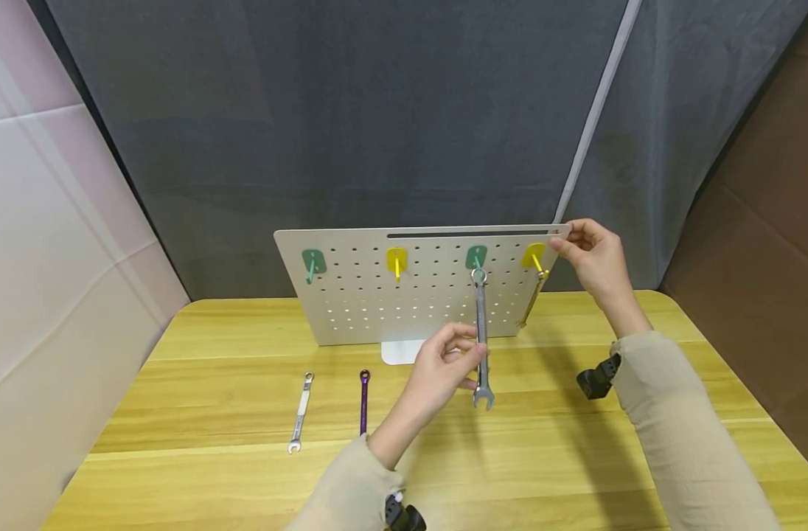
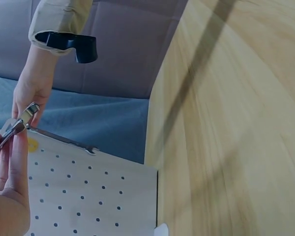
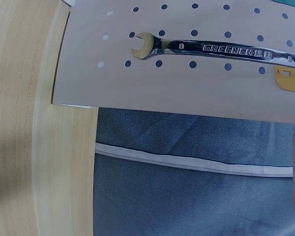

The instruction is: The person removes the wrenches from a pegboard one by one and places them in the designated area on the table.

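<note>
My left hand (image 1: 444, 365) pinches a silver combination wrench (image 1: 481, 332) between thumb and fingers, its open end down. The ring end is at the tip of the right green hook (image 1: 475, 257); whether it is around the hook I cannot tell. My right hand (image 1: 596, 258) grips the upper right corner of the white pegboard (image 1: 351, 295), thumb on the front. Another combination wrench (image 3: 226, 51) hangs by its ring from the right yellow hook (image 1: 534, 256), beside that hand. The left wrist view shows the held wrench (image 2: 19, 123) close to the left fingers.
A small silver wrench (image 1: 301, 413) and a purple wrench (image 1: 364, 402) lie on the wooden table (image 1: 198, 398), the purple one partly hidden by the left sleeve. A green hook (image 1: 314, 262) and a yellow hook (image 1: 396, 259) hold nothing. Behind the board hangs a dark curtain (image 1: 377, 110).
</note>
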Tool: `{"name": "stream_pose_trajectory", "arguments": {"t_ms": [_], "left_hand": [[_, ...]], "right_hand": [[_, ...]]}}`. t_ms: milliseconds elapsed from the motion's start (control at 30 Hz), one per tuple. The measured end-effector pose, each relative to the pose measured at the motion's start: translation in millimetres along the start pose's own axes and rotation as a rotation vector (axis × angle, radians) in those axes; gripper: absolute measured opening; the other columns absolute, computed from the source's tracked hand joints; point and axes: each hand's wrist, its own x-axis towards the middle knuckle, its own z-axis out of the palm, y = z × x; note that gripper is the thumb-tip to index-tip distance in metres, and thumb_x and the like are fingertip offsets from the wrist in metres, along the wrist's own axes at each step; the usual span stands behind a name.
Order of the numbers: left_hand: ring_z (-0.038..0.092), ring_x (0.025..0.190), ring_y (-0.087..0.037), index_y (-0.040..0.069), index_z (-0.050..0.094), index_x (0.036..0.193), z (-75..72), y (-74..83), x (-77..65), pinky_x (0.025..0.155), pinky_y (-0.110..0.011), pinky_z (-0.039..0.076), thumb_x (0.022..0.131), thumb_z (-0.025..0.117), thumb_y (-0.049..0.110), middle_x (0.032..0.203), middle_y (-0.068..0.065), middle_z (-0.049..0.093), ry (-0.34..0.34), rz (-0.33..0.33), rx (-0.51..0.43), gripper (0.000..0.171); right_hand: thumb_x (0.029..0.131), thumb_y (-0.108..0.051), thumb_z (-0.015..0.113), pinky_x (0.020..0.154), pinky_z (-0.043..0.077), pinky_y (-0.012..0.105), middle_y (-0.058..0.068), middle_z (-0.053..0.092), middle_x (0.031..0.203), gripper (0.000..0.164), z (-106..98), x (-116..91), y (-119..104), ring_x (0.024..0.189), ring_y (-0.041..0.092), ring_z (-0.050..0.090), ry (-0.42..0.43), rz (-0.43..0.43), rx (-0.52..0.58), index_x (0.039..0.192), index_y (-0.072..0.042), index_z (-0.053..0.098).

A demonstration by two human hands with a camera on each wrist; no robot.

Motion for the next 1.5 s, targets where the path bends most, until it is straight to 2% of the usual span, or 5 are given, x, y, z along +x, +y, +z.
{"name": "stream_pose_trajectory", "arguments": {"t_ms": [567,867,1100,1367,1500], "left_hand": [[0.062,0.070,-0.005,-0.003,0.053,0.118,-9.2,-25.7,-15.1,0.066,-0.033,0.063,0.092,0.061,0.012,0.102,-0.022,0.063,-0.004,-0.058,0.040,0.031],[0.060,0.067,-0.005,-0.005,0.053,0.117,-17.5,-42.1,-22.3,0.064,-0.030,0.062,0.091,0.060,0.009,0.101,-0.022,0.065,0.024,-0.108,0.097,0.031],[0.062,0.067,-0.007,-0.006,0.053,0.116,-27.7,-56.4,-26.8,0.064,-0.030,0.062,0.091,0.059,0.009,0.100,-0.020,0.065,0.033,-0.139,0.132,0.029],[0.059,0.068,-0.008,-0.007,0.052,0.116,-37.5,-70.3,-32.2,0.062,-0.029,0.061,0.092,0.059,0.007,0.102,-0.024,0.064,0.066,-0.185,0.164,0.029],[0.059,0.068,-0.009,-0.006,0.051,0.116,-41.0,-76.7,-34.5,0.062,-0.028,0.061,0.092,0.059,0.007,0.103,-0.025,0.064,0.079,-0.220,0.165,0.028]], "right_hand": [[0.090,-0.016,0.066,0.066,0.043,0.004,-0.023,0.052,0.079,0.016,0.2,0.3,0.2,0.076,-0.004,0.050,-0.002,0.003,0.007,0.100,-0.007,0.057],[0.090,-0.017,0.066,0.066,0.043,0.005,-0.022,0.052,0.079,0.010,0.2,-1.0,-1.4,0.076,-0.002,0.050,0.002,0.006,0.013,0.094,-0.015,0.057],[0.090,-0.017,0.066,0.066,0.043,0.004,-0.022,0.052,0.079,0.017,0.0,0.2,0.6,0.076,-0.003,0.050,0.002,0.012,-0.001,0.100,-0.006,0.057],[0.089,-0.017,0.066,0.067,0.044,0.005,-0.022,0.053,0.079,0.010,1.0,-0.4,0.4,0.076,-0.002,0.051,0.002,0.001,0.025,0.094,-0.016,0.057],[0.090,-0.016,0.066,0.067,0.044,0.005,-0.022,0.053,0.079,0.010,0.9,-1.1,-0.4,0.076,-0.002,0.051,0.002,-0.001,0.026,0.094,-0.015,0.058]]}}
